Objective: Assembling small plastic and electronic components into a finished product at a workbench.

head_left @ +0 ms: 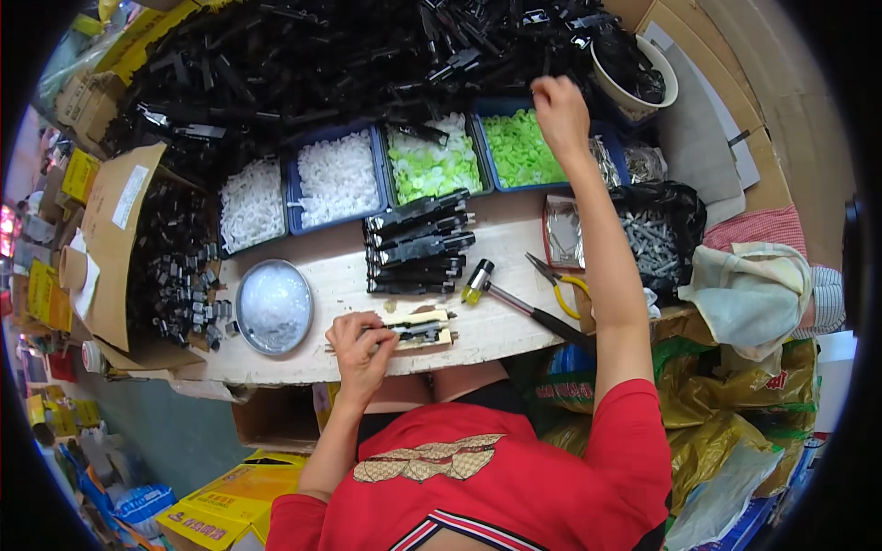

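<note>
My left hand (361, 354) is at the near edge of the table, fingers curled and pinching at the left end of a cream-coloured fixture (441, 318). In the fixture lies a narrow black plastic part (418, 331), running under my fingertips. My right arm is stretched far forward. The right hand (560, 108) is above the far end of a bin of green discs (519, 147), beside a heap of black plastic parts (340, 69). Its fingers are curled together, and whatever they hold is hidden. Several finished-looking black parts (418, 246) lie in a row beyond the fixture.
A hammer (528, 308) and yellow-handled pliers (560, 285) lie right of the fixture. Left stand a round metal dish (275, 307) and a carton of small black pieces (119, 248). Bins of white pieces (338, 176), a bag of grey screws (650, 243) and a cloth (749, 294) surround the table.
</note>
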{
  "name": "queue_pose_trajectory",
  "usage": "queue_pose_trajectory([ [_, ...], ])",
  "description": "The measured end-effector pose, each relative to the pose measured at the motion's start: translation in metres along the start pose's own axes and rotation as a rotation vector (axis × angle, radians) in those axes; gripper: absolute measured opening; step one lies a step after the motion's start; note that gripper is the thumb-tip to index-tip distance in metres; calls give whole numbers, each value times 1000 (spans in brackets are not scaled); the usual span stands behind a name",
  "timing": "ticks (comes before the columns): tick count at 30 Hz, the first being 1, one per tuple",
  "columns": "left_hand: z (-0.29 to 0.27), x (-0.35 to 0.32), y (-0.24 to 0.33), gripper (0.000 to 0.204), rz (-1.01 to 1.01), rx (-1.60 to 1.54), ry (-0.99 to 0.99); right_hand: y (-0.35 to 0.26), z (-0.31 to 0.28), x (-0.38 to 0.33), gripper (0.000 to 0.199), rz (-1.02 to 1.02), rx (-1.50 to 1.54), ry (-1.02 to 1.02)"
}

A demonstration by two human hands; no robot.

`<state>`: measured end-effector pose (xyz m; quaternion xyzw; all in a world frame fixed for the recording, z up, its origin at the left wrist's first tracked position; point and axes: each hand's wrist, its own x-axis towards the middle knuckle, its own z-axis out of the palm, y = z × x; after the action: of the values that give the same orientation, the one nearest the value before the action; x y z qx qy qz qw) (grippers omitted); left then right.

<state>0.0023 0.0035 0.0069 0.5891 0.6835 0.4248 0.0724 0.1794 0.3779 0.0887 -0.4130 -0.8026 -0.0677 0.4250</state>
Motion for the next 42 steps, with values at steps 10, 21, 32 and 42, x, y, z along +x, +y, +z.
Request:
queue_pose_trajectory([
  [10,1,-2,-3,12,-6,-2,0,-30,45,59,25,11,-68,-229],
  [21,2,-3,-3,8,-2,-15,25,-49,4,8,28,138,193,-531],
  [32,2,-2,-2,8,12,-16,28,-68,11,-1,14,-113,378,-402],
  [42,0,-3,-1,10,-4,-13,26,-111,64,76,22,-515,-368,-335],
])
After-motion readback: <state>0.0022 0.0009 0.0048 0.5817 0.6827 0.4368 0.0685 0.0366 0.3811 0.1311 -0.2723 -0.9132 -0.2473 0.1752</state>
